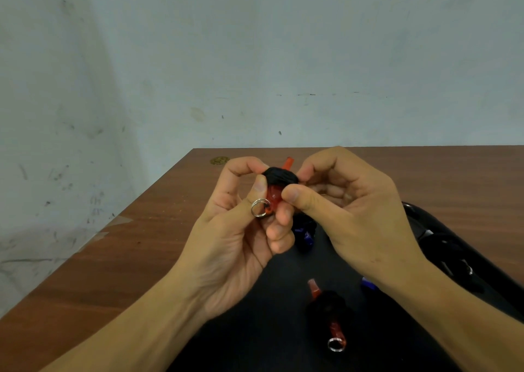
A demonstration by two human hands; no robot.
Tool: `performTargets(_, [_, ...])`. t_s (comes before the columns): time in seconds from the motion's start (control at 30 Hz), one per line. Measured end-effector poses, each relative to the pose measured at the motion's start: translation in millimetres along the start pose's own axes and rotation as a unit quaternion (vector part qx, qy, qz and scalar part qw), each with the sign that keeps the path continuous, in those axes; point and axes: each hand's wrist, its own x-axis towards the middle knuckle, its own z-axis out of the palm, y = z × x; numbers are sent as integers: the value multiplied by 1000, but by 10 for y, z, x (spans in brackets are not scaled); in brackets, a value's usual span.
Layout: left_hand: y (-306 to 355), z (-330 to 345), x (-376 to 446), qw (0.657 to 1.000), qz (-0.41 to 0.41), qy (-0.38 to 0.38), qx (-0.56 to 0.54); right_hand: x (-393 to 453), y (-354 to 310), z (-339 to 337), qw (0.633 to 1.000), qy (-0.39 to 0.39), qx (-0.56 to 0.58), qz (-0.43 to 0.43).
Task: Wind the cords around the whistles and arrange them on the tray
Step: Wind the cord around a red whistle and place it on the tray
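Note:
A red whistle [274, 196] wrapped in black cord [280, 175] is held up above the black tray [272, 329]. My left hand [241, 230] grips the whistle from the left, and a silver key ring [260, 207] shows by its thumb. My right hand [351, 210] pinches the cord bundle from the right. On the tray lie a second red whistle [329, 312] with cord wound round it and a ring [335, 344], a blue whistle [304, 234] behind my hands, and another blue one [368, 283] mostly hidden by my right forearm.
The tray lies on a brown wooden table [136, 258] against a pale scuffed wall. Loose black cord with a ring [453, 261] lies at the tray's right side. A small brass fitting [219, 160] sits near the table's far left corner.

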Motion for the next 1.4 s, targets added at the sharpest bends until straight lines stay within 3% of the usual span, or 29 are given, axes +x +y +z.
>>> performTargets(0.27, [-9, -11, -1, 1000, 9, 12, 23, 20, 42, -10, 998, -27, 46, 38])
performTargets(0.63, [-23, -16, -10, 999, 12, 22, 45, 9, 76, -22, 990, -91, 107, 17])
performTargets(0.87, [-20, -70, -19, 997, 12, 17, 76, -11, 101, -54, 995, -97, 21, 2])
performTargets(1.07, [146, -6, -46, 975, 31, 43, 215, 70, 26, -97, 996, -65, -14, 56])
performTargets(1.17, [275, 47, -155, 951, 41, 56, 301, 114, -114, -94, 990, -114, -18, 77])
performTargets(1.27, [310, -11, -237, 935, 49, 76, 343, 131, -129, -16, 975, -180, -100, 79])
performTargets(1.4, [312, 96, -452, 930, 43, 97, 353, -49, -297, 93, 957, -200, -207, 42])
